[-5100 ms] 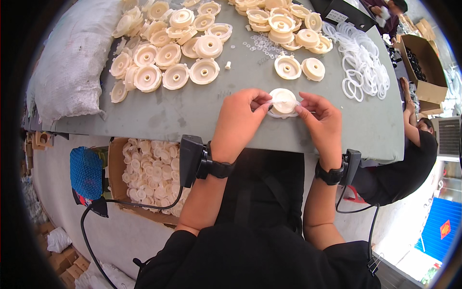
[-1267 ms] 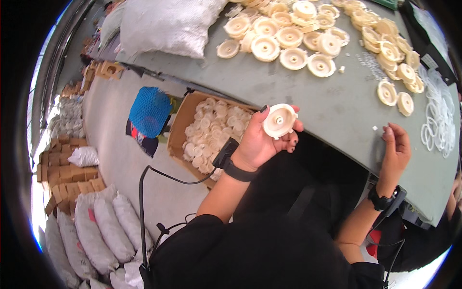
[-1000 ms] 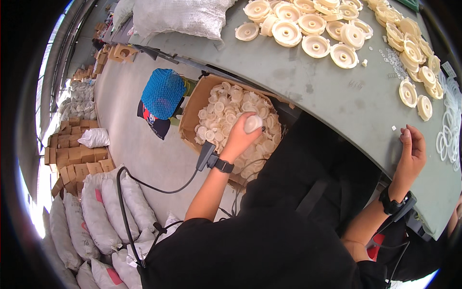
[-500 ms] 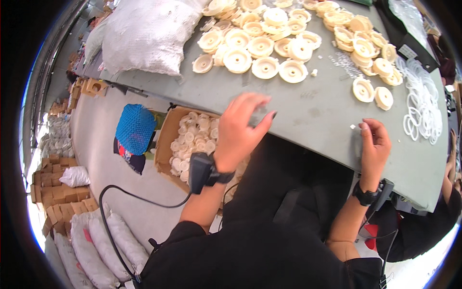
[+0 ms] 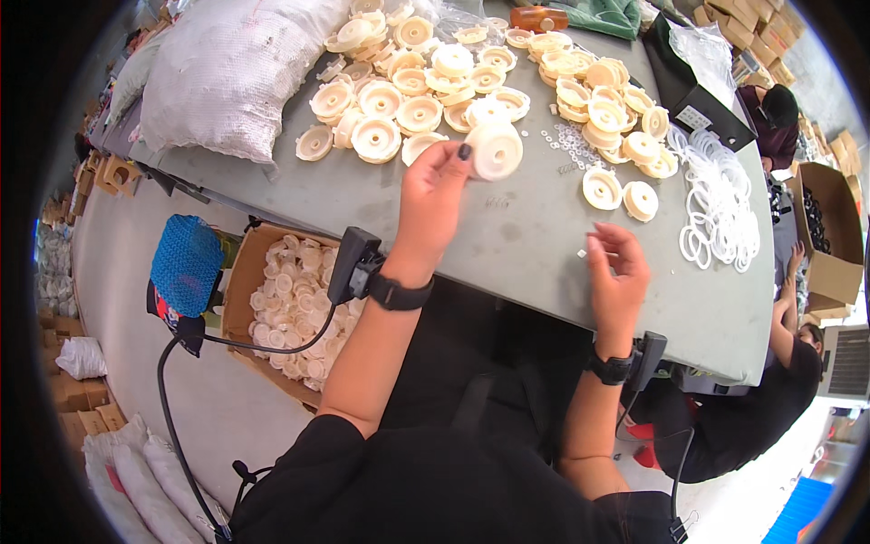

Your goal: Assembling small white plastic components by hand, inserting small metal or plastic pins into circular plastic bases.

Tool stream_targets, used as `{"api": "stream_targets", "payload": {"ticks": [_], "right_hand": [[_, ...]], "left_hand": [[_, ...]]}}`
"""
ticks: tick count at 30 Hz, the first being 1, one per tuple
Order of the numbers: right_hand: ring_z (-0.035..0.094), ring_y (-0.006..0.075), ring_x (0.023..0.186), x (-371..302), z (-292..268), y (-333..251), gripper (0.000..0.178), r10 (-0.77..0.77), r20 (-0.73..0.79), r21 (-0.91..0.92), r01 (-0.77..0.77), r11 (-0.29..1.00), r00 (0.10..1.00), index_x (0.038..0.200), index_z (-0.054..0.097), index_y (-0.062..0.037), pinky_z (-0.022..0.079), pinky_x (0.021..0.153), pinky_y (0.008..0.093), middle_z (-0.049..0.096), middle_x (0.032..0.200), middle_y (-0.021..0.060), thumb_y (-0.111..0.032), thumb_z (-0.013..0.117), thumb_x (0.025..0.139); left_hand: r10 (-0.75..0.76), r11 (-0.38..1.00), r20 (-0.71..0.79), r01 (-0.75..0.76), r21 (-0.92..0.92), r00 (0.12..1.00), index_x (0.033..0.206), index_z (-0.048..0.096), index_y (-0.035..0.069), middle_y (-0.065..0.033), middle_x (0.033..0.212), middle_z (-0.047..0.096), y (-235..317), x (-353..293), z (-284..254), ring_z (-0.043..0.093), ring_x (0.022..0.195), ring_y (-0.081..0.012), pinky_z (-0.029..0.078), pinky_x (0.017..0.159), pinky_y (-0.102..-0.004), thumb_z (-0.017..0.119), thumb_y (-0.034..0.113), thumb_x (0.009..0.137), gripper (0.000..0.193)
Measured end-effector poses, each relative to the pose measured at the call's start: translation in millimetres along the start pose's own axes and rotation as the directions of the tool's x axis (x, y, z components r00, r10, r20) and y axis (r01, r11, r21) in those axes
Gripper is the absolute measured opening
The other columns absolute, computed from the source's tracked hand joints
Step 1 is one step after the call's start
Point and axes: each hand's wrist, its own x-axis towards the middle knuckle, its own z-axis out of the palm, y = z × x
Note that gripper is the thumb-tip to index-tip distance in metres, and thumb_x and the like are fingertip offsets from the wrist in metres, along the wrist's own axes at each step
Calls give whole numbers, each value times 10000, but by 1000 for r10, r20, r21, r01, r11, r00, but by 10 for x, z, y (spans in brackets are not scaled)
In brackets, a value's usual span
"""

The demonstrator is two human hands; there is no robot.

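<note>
My left hand (image 5: 430, 195) grips a round cream plastic disc (image 5: 497, 151) with a raised rim and a small centre hole. It holds the disc by its edge between thumb and fingers, in front of the larger pile of similar discs (image 5: 375, 139). My right hand (image 5: 619, 272) hovers at the table's front part, fingers curled and thumb close to the fingertips. Whether anything tiny sits in that pinch cannot be made out. Beside its thumb a small white piece (image 5: 581, 254) lies on the grey table (image 5: 521, 236). Two discs (image 5: 641, 200) rest beyond this hand.
White rings (image 5: 716, 204) lie at the right, near small clear rings (image 5: 569, 145). A white woven sack (image 5: 222, 82) stands at back left. Below the table edge is a carton (image 5: 245, 299) of small white parts. A black box (image 5: 698, 91) stands at back right; a co-worker (image 5: 752, 408) is beyond.
My left hand has reached forward to the larger pile and taken hold of a disc. My right hand keeps nearly the same place over the table. The view has shifted toward the right.
</note>
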Motion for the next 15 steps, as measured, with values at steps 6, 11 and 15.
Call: {"api": "stream_targets", "payload": {"ticks": [6,11,15], "right_hand": [[561,246,828,164,553,-274,250,-142,331,-292,245,924,933,1007,623,-65,464,741,346,589,910,77,-76,655,759],[557,283,830,250,749,-161,167,-88,432,-430,291,855,898,941,581,-47,450,731,388,565,905,115,-62,616,778],[565,215,780,270,712,-150,125,41,405,-339,108,935,913,946,565,-33,458,719,319,583,879,99,-39,576,822]], "left_hand": [[-399,721,120,392,-572,909,1126,506,40,-78,1050,619,33,-224,-52,606,870,-171,462,704,-303,379,218,975,266],[-523,342,267,486,-804,810,1080,503,71,-23,854,533,-42,-261,-81,503,727,-140,402,609,-277,354,259,983,258],[-314,-28,504,523,-852,804,1042,489,68,11,716,362,-82,-269,-137,336,614,-120,312,536,-248,414,354,961,307]]}}
